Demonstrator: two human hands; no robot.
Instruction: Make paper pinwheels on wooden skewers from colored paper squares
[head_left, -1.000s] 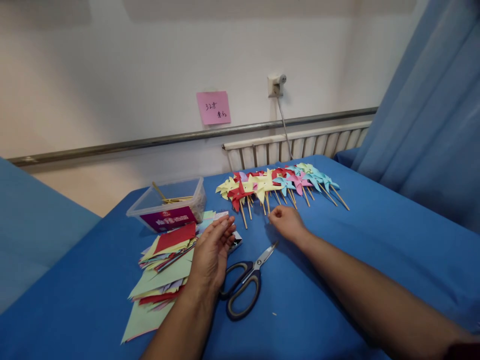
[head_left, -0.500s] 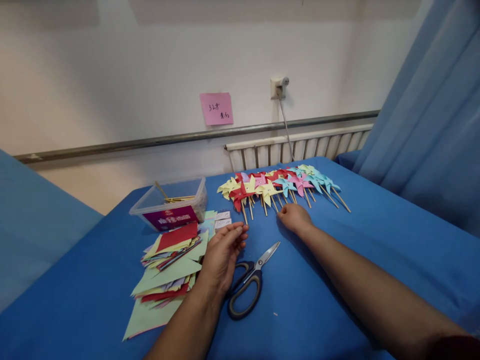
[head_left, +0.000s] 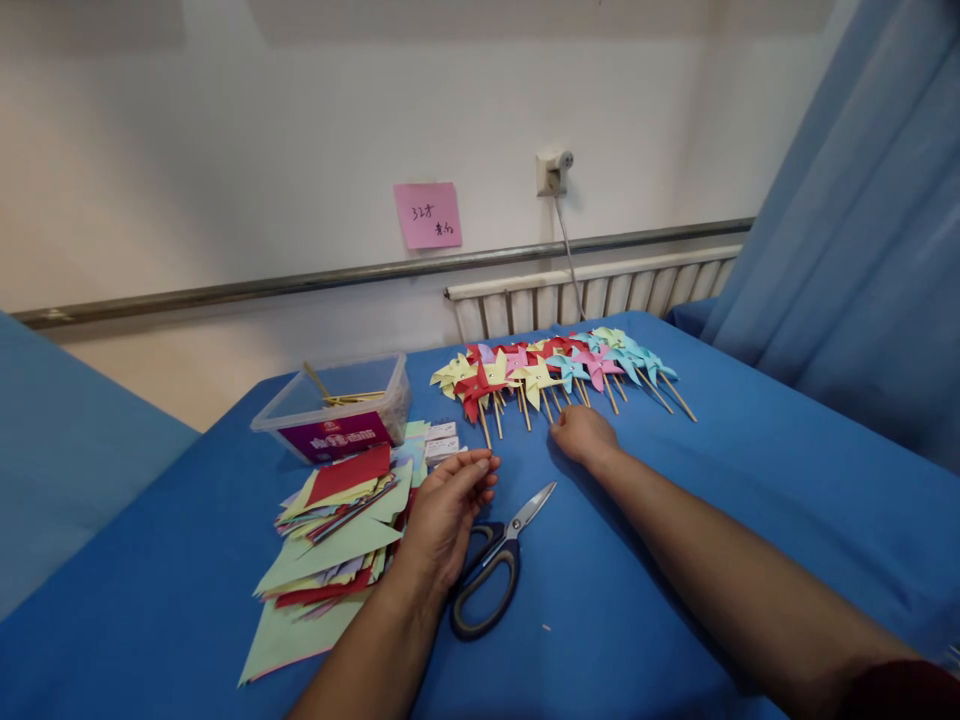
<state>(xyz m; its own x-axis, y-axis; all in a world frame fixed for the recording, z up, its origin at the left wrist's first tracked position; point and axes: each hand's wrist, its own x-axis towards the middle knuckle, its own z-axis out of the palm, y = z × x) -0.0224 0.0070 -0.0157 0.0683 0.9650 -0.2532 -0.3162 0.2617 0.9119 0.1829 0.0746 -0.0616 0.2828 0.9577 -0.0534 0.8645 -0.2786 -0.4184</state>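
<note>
My left hand [head_left: 454,500] has its thumb and fingertips pinched together at the lower end of a red pinwheel's [head_left: 478,388] wooden stick. My right hand [head_left: 585,435] is closed, its fingertips at the lower end of a stick below a yellow pinwheel [head_left: 535,380]; the hand partly hides this grip. Paper pinwheels in red, yellow, pink and blue lie overlapping in a row, sticks toward me. Scissors [head_left: 499,565] with dark handles lie beside my left hand, blades pointing away and to the right.
Stacked coloured paper sheets [head_left: 330,550] lie left of my left arm. Behind them stands a clear plastic box [head_left: 262,415] with wooden sticks inside. Small white boxes [head_left: 442,448] sit near my left fingers. A blue cloth [head_left: 637,600] covers the table; a radiator [head_left: 600,290] is behind it.
The whole view has shifted slightly. Both hands stay at nearly the same places by the pinwheel sticks, and the pinwheels show no clear movement.
</note>
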